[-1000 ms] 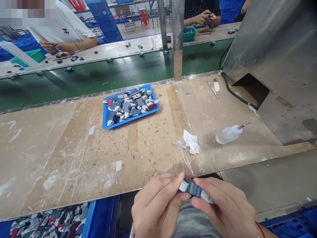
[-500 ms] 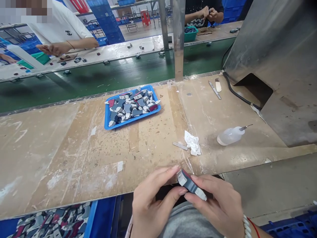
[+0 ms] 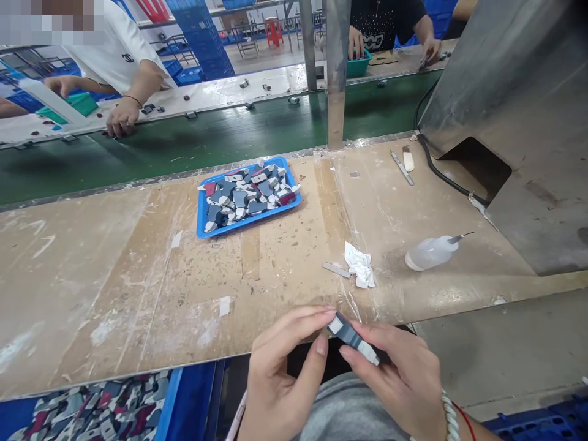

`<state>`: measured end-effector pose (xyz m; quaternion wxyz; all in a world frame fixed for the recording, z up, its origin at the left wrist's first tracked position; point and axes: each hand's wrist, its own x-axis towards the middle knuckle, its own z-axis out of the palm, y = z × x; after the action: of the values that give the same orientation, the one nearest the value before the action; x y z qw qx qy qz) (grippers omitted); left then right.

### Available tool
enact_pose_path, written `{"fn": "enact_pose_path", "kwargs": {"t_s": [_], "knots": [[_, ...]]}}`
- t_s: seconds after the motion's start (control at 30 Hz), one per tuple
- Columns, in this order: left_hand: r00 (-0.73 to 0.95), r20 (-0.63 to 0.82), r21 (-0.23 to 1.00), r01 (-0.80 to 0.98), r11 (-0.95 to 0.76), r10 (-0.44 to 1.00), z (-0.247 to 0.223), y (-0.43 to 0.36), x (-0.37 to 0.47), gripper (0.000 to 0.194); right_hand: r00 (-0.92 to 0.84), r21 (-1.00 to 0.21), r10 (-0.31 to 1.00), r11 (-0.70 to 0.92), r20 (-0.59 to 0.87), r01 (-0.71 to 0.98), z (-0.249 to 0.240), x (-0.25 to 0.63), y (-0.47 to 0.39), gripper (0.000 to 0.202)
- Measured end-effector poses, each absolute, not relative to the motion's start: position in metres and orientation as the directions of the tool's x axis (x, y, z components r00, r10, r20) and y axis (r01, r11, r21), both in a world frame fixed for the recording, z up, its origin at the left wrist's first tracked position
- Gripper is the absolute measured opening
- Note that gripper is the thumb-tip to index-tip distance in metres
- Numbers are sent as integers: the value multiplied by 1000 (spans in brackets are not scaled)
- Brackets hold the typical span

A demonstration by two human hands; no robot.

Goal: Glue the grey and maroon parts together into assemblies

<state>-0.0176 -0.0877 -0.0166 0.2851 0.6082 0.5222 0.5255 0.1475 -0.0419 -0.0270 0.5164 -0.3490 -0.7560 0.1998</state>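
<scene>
Just past the table's front edge, I hold a small moulded plastic part (image 3: pixel 349 338), dark grey-blue with whitish ends. My right hand (image 3: pixel 397 367) pinches its lower right end between thumb and fingers. My left hand (image 3: pixel 289 367) is at the other end: its index fingertip touches or nearly touches the part, while the thumb stands off it with a gap. Beyond my hands on the table lie a crumpled white tissue (image 3: pixel 360 266) and a flat metal strip (image 3: pixel 337 269). A translucent squeeze bottle (image 3: pixel 429 253) with a needle tip lies on its side to the right.
A blue tray (image 3: pixel 248 230) heaped with similar parts sits on the table (image 3: pixel 285 269). A blue bin (image 3: pixel 171 404) of parts is below left. A green conveyor (image 3: pixel 220 138), a metal post (image 3: pixel 336 92) and metal housing (image 3: pixel 509 122) stand beyond. Two people work across the conveyor.
My left thumb has come away from the part, which has turned slightly. Across the conveyor, one person's hand now reaches down to the belt, and the other person's hands have moved apart.
</scene>
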Motion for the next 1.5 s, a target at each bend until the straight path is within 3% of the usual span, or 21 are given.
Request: {"fn": "enact_pose_path", "kwargs": {"t_s": [0.4,0.67,0.83,0.9,0.97,1.07,1.13,1.27,1.4,1.5], "knots": [[-127,438,813,478,-332,890,-15,-91,-13,37,-218,-631,707,703,673,329,-28,144,-42,10],[-197,302,891,407,-203,933,-28,-83,-21,21,-307,-673,728,684,613,281,-39,138,-36,14],[-152,411,769,587,-253,899,-33,-81,-39,22,-458,-722,725,655,515,224,-38,162,-38,36],[-79,446,706,644,-296,892,-32,-80,-45,21,-349,-727,776,622,524,291,-44,183,-38,19],[-13,430,692,646,-321,903,-31,-79,-47,22,-87,-767,844,520,529,375,-53,205,-34,6],[-18,401,690,663,-289,916,-32,-80,-41,18,382,-895,814,357,438,266,-65,234,-18,26],[-105,434,661,712,-237,895,-35,-82,-34,16,456,-942,824,294,336,163,-68,246,-3,41],[-173,504,609,766,-206,846,-44,-86,-25,21,302,-959,912,245,279,145,-64,252,24,58],[-225,553,603,772,-200,802,-55,-86,-26,20,126,-948,959,219,252,231,-61,242,35,82],[-176,607,552,795,-252,775,-59,-85,-26,11,30,-887,985,138,169,440,-59,236,39,68]]}}
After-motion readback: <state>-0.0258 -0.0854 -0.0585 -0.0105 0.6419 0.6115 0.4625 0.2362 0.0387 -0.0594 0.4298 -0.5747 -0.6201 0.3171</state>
